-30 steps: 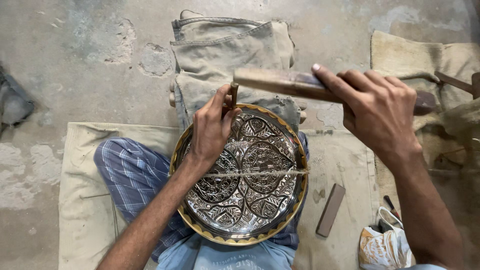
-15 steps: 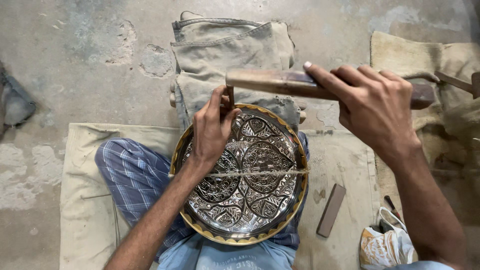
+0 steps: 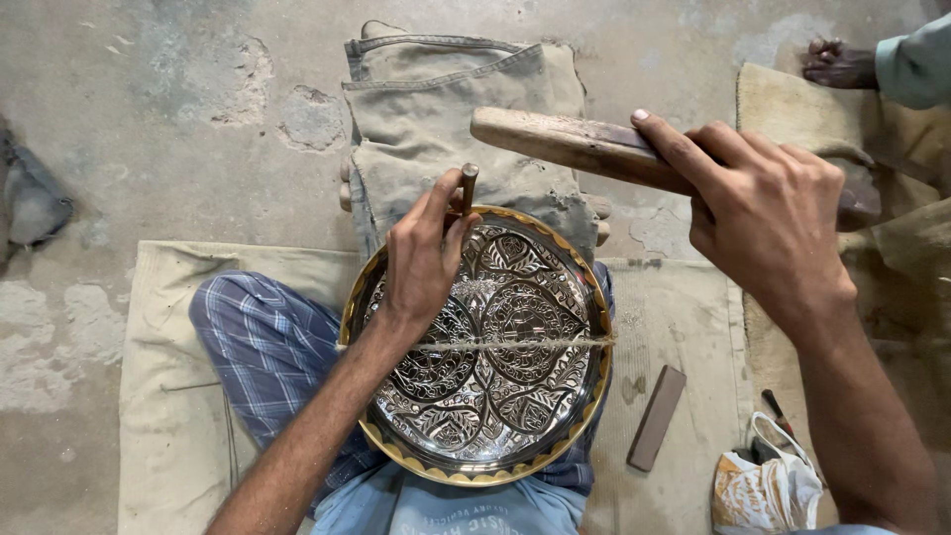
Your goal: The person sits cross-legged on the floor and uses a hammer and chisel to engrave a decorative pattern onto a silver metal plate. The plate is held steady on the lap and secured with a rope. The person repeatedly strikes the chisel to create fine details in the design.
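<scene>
Brass-rimmed and silvery, the round engraved metal plate rests on the seated person's lap, over the blue checked trouser leg and against a folded grey cloth on the concrete floor. Leaf and medallion patterns already cover nearly the whole face of the plate, so by my judgement the chasing is well advanced; what may be left is detail near the upper edge, where the tool now sits, though the hand hides that spot. A taut thin cord crosses the middle of the plate.

The left hand rests on the plate's upper left part, its fingers closed round a short dark metal punch held upright, tip down at the rim area. The right hand is raised above and to the right, fingers wrapped firmly round a long worn wooden mallet, the forefinger stretched along its shaft. The mallet's end hangs just above the punch, apart from it.

A flat brown sharpening stone lies on the beige mat right of the plate.
</scene>
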